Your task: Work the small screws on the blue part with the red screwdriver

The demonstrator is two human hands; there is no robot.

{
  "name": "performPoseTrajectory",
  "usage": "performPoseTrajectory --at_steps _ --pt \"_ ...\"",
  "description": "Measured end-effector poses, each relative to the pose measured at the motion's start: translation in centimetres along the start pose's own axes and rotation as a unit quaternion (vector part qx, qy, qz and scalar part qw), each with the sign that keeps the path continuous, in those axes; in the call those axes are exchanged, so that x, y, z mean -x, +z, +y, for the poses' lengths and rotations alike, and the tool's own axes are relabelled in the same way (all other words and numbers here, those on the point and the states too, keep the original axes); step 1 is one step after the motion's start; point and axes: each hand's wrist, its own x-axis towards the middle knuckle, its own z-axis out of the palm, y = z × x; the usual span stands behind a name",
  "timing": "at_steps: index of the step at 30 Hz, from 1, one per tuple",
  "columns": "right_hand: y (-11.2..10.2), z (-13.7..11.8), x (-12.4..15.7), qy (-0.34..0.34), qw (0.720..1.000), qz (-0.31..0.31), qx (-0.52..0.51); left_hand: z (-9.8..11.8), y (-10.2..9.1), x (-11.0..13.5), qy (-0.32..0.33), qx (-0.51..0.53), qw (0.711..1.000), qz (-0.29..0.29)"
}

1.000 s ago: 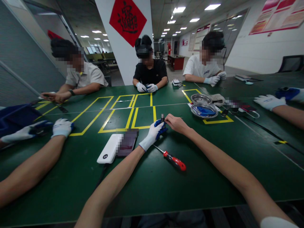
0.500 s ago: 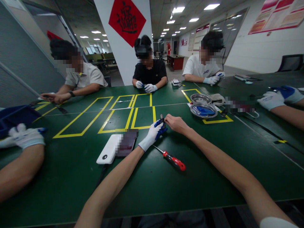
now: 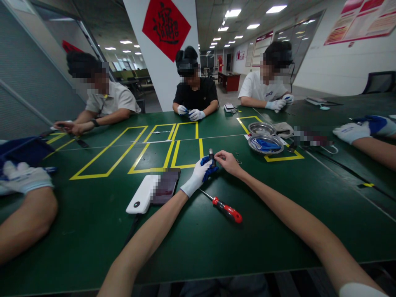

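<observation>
My left hand (image 3: 202, 173), in a white glove with blue palm, is closed around a small dark cylindrical part with a metal tip (image 3: 211, 155), held upright. Bare and ungloved, my right hand (image 3: 228, 162) is at the part's right side, fingertips pinched together close to it. Whether something tiny sits in that pinch is too small to make out. Below my hands a screwdriver (image 3: 227, 209) with a red and black handle lies on the green table (image 3: 192, 251), its shaft pointing up toward my left glove. Several tiny pieces (image 3: 237, 156) lie beyond my right hand.
Left of my forearm lie a white power bank (image 3: 142, 194) and a dark phone (image 3: 167, 186). Two metal bowls (image 3: 265, 144) stand at the right, the nearer with blue contents. Yellow tape (image 3: 107, 177) outlines rectangles. Co-workers sit around; a gloved hand (image 3: 26, 179) is at far left.
My right hand has shifted slightly, uncovering tiny pieces on the table behind it. My left hand keeps its hold on the dark part. The co-worker's gloved hand at left moved further left.
</observation>
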Motion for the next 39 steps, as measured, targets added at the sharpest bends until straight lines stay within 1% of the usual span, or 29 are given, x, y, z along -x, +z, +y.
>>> performPoseTrajectory --at_steps 3,6,9,14,19,23,28,31,35,39 --pt "-0.2 0.1 -0.2 -0.01 0.999 -0.011 0.037 0.0 0.0 0.0 -0.001 0.003 1.0 -0.009" --pt "-0.5 0.2 -0.3 -0.05 0.993 -0.017 0.107 0.0 -0.1 0.0 -0.003 0.0 1.0 -0.015" --pt "-0.6 0.0 -0.2 -0.081 0.982 -0.018 0.169 0.0 -0.2 -0.1 -0.005 -0.004 1.0 -0.007" --pt "-0.2 -0.4 0.5 -0.084 0.971 0.004 0.223 -0.1 -0.3 -0.2 -0.008 0.003 1.0 -0.004" --pt "-0.4 -0.7 0.7 -0.091 0.964 -0.007 0.25 -0.2 -0.4 -0.2 0.0 0.0 1.0 0.0" --pt "-0.6 -0.7 0.8 -0.111 0.965 -0.004 0.239 -0.3 -0.5 -0.3 0.001 0.009 1.0 0.002" --pt "-0.4 -0.3 1.1 -0.123 0.978 0.006 0.169 -0.3 -0.5 -0.6 -0.001 0.037 0.999 0.001" --pt "-0.2 0.0 1.1 -0.114 0.985 0.018 0.127 -0.4 -0.6 -0.7 -0.004 0.035 0.999 0.002" --pt "-0.1 0.1 1.1 -0.092 0.989 0.03 0.108 -0.5 -0.6 -0.7 0.01 0.013 1.0 0.007" --pt "-0.2 -0.2 0.7 -0.051 0.991 0.073 0.101 -0.4 -0.5 -0.4 0.03 -0.013 0.999 0.007"
